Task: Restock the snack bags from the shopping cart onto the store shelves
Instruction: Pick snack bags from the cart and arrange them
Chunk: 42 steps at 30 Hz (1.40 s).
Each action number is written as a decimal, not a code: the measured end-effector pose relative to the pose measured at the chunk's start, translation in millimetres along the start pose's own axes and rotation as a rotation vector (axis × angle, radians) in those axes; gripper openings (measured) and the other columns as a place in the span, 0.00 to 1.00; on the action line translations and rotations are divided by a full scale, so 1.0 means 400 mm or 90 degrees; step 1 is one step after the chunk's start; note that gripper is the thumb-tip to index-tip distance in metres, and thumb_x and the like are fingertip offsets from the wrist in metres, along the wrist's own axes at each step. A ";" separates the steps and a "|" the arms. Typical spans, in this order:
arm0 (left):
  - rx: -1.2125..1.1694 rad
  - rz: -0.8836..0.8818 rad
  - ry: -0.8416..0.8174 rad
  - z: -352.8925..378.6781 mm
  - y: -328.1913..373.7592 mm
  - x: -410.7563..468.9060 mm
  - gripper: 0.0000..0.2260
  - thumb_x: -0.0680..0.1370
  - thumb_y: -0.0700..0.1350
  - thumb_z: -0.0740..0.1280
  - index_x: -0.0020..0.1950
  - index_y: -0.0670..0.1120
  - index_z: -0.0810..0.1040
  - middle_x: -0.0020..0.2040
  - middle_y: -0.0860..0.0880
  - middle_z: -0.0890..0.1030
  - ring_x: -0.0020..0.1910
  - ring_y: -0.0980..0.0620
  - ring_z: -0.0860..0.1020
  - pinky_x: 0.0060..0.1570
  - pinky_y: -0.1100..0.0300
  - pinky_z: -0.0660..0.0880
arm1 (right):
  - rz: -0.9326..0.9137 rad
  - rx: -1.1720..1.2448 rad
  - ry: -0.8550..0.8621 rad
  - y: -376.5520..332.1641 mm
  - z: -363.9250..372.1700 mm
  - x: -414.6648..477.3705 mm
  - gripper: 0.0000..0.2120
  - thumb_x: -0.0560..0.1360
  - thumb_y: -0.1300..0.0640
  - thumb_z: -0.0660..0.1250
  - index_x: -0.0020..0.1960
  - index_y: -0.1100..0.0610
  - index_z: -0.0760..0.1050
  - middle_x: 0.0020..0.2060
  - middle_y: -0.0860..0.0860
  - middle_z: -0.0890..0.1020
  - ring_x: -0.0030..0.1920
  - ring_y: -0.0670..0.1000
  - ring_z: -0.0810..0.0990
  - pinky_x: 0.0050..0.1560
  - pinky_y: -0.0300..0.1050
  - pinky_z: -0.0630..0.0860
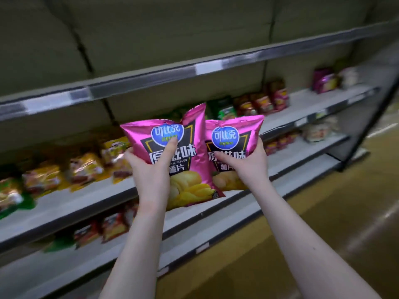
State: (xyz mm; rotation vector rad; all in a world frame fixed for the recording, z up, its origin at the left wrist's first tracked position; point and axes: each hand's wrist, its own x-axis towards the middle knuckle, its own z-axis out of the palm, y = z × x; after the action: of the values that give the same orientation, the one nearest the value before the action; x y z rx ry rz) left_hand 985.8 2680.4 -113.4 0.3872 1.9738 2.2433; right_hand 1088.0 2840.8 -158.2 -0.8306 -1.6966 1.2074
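Glossy tan floor [323, 212] at right; blurred yellow packets [85, 167] left, red packets [262, 102] farther right.

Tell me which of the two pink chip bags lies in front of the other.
The chip bag in the left hand: its edge covers part of the other bag, in the right hand, and its corner rises higher.

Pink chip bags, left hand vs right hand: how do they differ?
The left bag, in the left hand, overlaps the right bag, in the right hand, covering one side edge. The left bag reaches higher, one top corner sticking up; the right bag has a flatter top. Both share the same pink print, each held with a thumb on the front.
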 end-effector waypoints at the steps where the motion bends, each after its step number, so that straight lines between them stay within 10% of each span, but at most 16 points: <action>1: 0.007 0.002 -0.018 0.061 -0.008 -0.011 0.31 0.71 0.50 0.75 0.63 0.53 0.57 0.47 0.57 0.78 0.41 0.65 0.80 0.40 0.67 0.75 | 0.006 -0.006 0.019 0.019 -0.056 0.028 0.34 0.54 0.50 0.83 0.53 0.46 0.67 0.42 0.35 0.76 0.41 0.32 0.75 0.39 0.28 0.69; 13: -0.038 -0.033 -0.192 0.860 -0.082 -0.165 0.29 0.69 0.53 0.77 0.61 0.53 0.63 0.48 0.56 0.81 0.48 0.56 0.82 0.51 0.54 0.78 | 0.031 -0.064 0.169 0.221 -0.722 0.434 0.40 0.50 0.44 0.83 0.58 0.50 0.71 0.47 0.42 0.81 0.47 0.41 0.79 0.47 0.36 0.73; 26: -0.042 -0.063 -0.292 1.452 -0.184 -0.103 0.30 0.69 0.54 0.76 0.63 0.51 0.62 0.48 0.57 0.80 0.49 0.58 0.81 0.57 0.53 0.77 | 0.068 -0.101 0.275 0.430 -1.003 0.838 0.40 0.48 0.38 0.81 0.56 0.44 0.69 0.49 0.41 0.80 0.50 0.42 0.80 0.53 0.46 0.79; 33: -0.056 -0.070 -0.368 1.848 -0.208 -0.003 0.28 0.70 0.50 0.76 0.58 0.53 0.59 0.42 0.59 0.78 0.32 0.69 0.79 0.30 0.73 0.73 | 0.108 -0.095 0.358 0.523 -1.144 1.125 0.47 0.47 0.35 0.78 0.62 0.50 0.70 0.52 0.45 0.81 0.51 0.45 0.81 0.53 0.49 0.79; 42: 0.001 -0.042 -0.352 2.194 -0.278 0.063 0.25 0.70 0.51 0.76 0.57 0.49 0.64 0.44 0.58 0.78 0.36 0.67 0.79 0.28 0.77 0.70 | 0.125 -0.099 0.324 0.675 -1.301 1.444 0.44 0.46 0.35 0.77 0.58 0.50 0.70 0.49 0.45 0.81 0.48 0.46 0.81 0.47 0.44 0.78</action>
State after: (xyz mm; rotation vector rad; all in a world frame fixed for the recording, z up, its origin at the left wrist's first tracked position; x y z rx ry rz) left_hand 1194.7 3540.3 -122.1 0.8234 1.6641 1.8298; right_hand 1343.0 3623.1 -180.7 -1.2994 -1.3208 0.8930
